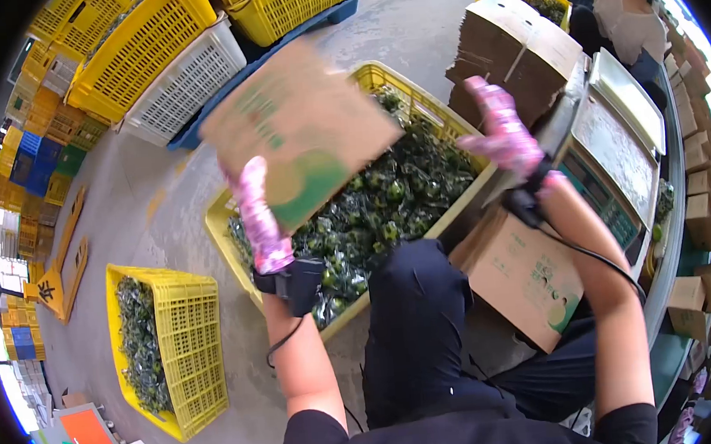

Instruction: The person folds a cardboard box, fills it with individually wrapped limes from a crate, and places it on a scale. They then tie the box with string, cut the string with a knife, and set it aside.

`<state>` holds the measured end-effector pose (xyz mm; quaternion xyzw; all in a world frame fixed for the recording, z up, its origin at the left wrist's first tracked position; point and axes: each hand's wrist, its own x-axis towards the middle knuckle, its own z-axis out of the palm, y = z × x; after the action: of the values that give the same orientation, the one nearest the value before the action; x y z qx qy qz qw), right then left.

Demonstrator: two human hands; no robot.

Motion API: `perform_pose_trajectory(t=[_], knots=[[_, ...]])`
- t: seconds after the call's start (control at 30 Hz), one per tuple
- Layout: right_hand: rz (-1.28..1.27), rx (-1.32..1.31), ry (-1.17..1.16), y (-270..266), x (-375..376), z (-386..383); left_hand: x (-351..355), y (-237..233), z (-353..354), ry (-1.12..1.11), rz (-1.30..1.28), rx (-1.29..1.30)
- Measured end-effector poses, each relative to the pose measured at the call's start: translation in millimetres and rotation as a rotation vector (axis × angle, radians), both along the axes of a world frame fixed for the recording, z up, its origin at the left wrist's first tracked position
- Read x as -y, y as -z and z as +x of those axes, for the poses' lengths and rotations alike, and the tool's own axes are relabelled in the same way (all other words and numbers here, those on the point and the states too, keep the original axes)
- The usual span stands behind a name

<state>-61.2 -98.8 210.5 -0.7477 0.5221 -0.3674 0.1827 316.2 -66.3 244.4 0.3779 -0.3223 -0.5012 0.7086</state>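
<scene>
My left hand [261, 217], in a pink patterned glove, grips the lower left edge of a flat brown cardboard piece [298, 126] with green print. The cardboard is tilted over a big yellow crate [220, 224] full of wrapped green fruit [396, 202]. My right hand [505, 131], gloved alike, is raised at the crate's right edge with fingers spread and nothing in it. Below my right forearm, a printed cardboard box [523, 280] leans beside my knee. The fingers of my left hand are partly hidden behind the cardboard.
A smaller yellow crate [190, 343] of fruit stands at left. Stacked crates [142, 55] fill the upper left. At right are a weighing scale [616, 143], stacked cardboard [517, 51] and a conveyor edge [677, 222]. A co-worker [623, 17] is at the upper right.
</scene>
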Motion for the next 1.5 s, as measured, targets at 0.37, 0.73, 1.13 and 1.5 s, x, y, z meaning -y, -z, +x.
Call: perform_pose_trajectory(t=[0.37, 0.73, 1.13, 1.5], knots=[[0.395, -0.653, -0.169, 99.7, 229.6, 158.2, 35.8, 204.0, 36.9, 0.264, -0.058, -1.182], [0.423, -0.939, 0.034, 148.5, 149.7, 168.1, 26.4, 225.3, 73.3, 0.516, 0.231, -1.155], [1.018, 1.339, -0.064, 96.9, 97.2, 68.4, 13.4, 181.8, 50.6, 0.007, 0.150, -0.813], [0.619, 0.739, -0.334, -19.7, 90.0, 150.1, 8.7, 237.1, 70.5, 0.181, 0.031, -0.877]])
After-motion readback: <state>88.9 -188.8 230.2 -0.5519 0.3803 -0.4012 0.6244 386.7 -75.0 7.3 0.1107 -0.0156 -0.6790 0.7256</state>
